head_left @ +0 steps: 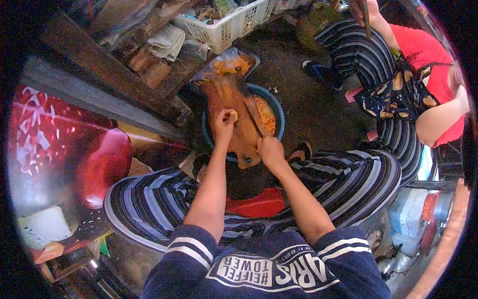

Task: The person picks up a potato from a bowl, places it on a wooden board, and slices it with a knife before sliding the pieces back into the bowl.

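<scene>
A wooden cutting board (242, 132) lies across a blue tub (281, 105), and its handle end points toward me. Over the board, my left hand (224, 126) has its fingers closed around a small yellow-orange vegetable piece (233, 115). My right hand (271, 151) is wrapped round the handle of a knife (258, 117). The blade slants up and away along the board's right side, slightly blurred. Small orange chopped pieces (267, 112) fill the tub to the right of the board. Beyond the board's far end sits a metal tray (255, 62) with more orange pieces (234, 65).
A white plastic crate (225, 33) stands at the back. Wooden beams (114, 70) run along the left. To the right sits another person in a red top (423, 47), holding something with a blade-like edge. A light-blue container (409, 212) is at lower right.
</scene>
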Demonstrator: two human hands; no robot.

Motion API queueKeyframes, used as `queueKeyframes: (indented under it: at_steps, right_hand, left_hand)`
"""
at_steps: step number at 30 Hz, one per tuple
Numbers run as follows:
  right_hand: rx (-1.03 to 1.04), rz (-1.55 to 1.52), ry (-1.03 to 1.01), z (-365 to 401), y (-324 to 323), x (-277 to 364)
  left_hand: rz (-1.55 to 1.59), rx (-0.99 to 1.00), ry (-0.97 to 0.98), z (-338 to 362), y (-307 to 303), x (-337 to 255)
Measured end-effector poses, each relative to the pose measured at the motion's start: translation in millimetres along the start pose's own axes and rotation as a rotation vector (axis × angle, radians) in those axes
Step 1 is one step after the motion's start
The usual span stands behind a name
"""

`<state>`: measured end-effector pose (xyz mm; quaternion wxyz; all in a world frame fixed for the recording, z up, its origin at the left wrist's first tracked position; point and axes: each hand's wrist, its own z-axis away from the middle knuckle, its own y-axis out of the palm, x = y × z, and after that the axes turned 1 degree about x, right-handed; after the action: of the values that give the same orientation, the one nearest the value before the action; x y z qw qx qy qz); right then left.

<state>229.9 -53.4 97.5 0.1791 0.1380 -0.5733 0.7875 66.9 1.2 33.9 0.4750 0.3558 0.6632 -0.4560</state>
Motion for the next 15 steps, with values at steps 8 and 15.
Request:
queueKeyframes:
  at_steps: [8, 15]
  right_hand:
    - [0.027, -0.083, -0.1, 16.4, 14.8, 17.3]
    - [0.04, -0.116, -0.071, 24.3, 11.0, 23.9]
  left_hand:
    - [0.256, -0.042, -0.187, 3.5, -2.7, -5.7]
    - [0.309, -0.041, -0.255, 2.1, -0.9, 3.1]
